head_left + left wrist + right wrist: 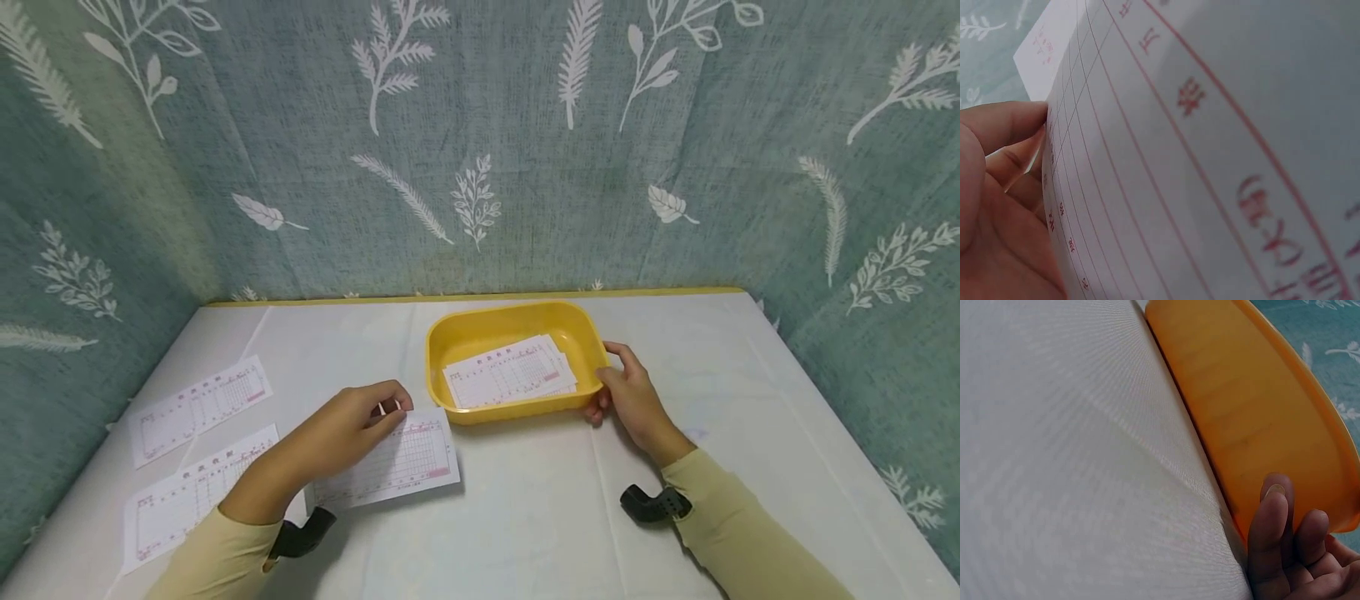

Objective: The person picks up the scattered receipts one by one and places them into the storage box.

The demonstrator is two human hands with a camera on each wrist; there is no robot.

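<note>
A slip (420, 457) is pinched in the left grip (347, 432), the yellow tray (517, 411) in the right grip (634, 402).

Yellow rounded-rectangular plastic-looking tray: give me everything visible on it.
The yellow rounded-rectangular tray looks like glossy, smooth plastic, with sloping walls and a thin rim. It sits opening-up toward the far side of the white-covered table, its long side roughly left to right. White printed paper slips lie overlapping inside. The bare right hand grips its right end. Another white printed slip, in the left hand, is by its near-left corner; whether they touch is unclear.
</note>
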